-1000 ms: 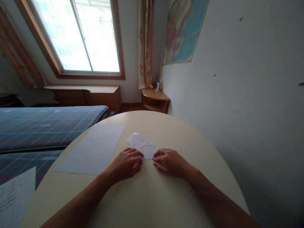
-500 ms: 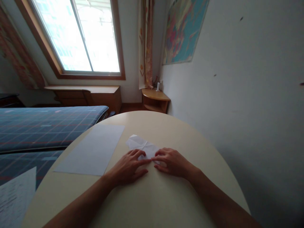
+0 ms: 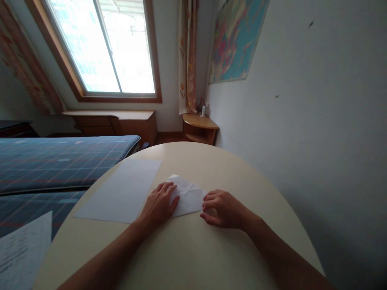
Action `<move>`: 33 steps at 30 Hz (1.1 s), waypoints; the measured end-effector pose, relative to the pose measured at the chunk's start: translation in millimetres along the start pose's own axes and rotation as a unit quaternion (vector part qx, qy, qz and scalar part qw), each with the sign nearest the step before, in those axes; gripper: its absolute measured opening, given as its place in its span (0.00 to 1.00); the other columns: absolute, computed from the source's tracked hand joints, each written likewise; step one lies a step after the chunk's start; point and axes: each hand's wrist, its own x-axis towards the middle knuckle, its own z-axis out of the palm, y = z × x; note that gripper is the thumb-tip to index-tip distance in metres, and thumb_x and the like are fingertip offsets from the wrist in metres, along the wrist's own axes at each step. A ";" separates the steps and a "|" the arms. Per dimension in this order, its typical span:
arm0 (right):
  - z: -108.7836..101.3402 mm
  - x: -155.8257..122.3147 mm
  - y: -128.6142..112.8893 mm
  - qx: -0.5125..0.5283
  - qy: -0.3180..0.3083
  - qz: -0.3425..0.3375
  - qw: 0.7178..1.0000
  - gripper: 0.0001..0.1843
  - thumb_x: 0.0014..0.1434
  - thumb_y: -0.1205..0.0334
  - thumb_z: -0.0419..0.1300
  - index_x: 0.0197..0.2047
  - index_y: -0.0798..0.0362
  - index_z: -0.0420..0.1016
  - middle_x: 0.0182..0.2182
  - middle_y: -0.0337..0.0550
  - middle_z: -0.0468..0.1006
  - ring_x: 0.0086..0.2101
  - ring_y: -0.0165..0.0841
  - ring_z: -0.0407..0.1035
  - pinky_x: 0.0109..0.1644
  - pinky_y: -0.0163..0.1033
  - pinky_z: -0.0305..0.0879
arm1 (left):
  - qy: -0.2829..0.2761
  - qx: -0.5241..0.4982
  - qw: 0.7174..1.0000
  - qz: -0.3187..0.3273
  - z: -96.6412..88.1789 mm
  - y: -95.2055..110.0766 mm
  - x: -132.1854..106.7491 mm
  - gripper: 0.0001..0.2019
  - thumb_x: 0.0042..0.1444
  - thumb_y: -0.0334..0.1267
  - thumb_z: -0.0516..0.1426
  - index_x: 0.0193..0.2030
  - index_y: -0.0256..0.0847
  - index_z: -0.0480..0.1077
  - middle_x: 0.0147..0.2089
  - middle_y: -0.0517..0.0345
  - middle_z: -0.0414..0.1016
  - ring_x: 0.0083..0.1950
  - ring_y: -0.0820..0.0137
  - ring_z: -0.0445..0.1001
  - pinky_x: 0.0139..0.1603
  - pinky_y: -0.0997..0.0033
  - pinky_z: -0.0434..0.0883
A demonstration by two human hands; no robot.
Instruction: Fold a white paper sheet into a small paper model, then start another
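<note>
A small creased white paper (image 3: 189, 195) lies on the round cream table (image 3: 193, 245) in front of me. My left hand (image 3: 159, 204) rests flat on the paper's left part, fingers stretched out and pressing down. My right hand (image 3: 222, 208) sits at the paper's right edge with its fingers curled, the tips touching that edge. A larger plain white sheet (image 3: 121, 191) lies flat on the table to the left of my left hand.
A bed with a blue plaid cover (image 3: 57, 161) stands left of the table, with a printed sheet (image 3: 21, 249) at the lower left. The white wall (image 3: 317, 121) runs close along the right. A wooden corner shelf (image 3: 199, 127) and a window (image 3: 102, 44) are beyond.
The paper has been opened or turned into a wider shape. My left hand slid up onto its left part and my right hand moved apart to its right edge.
</note>
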 end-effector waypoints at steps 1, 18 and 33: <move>-0.3 0.1 -1.7 0.008 -0.002 -0.004 1.000 0.10 0.59 0.59 0.61 0.27 0.51 0.79 0.29 0.43 0.81 0.36 0.36 0.75 0.47 0.39 0.68 | -0.003 -0.005 1.000 -0.006 2.8 -2.4 -0.2 0.15 0.62 0.39 0.54 0.55 0.41 0.68 0.60 0.46 0.70 0.61 0.54 0.67 0.59 0.50 0.68; 34.4 5.4 -1.5 0.066 0.003 0.011 0.998 0.22 0.64 0.59 0.57 0.60 0.50 0.71 0.59 0.48 0.71 0.58 0.41 0.65 0.63 0.48 0.59 | -0.020 -0.022 0.997 0.067 9.3 4.8 -3.3 0.17 0.61 0.43 0.56 0.56 0.45 0.70 0.60 0.51 0.71 0.62 0.53 0.65 0.63 0.47 0.63; 22.7 9.9 -12.1 0.107 -0.005 -0.020 0.994 0.11 0.60 0.60 0.61 0.45 0.50 0.79 0.40 0.44 0.80 0.42 0.35 0.72 0.52 0.39 0.66 | -0.039 -0.048 0.996 0.068 4.1 5.0 -0.5 0.21 0.58 0.38 0.57 0.59 0.46 0.66 0.59 0.49 0.68 0.60 0.56 0.65 0.61 0.52 0.63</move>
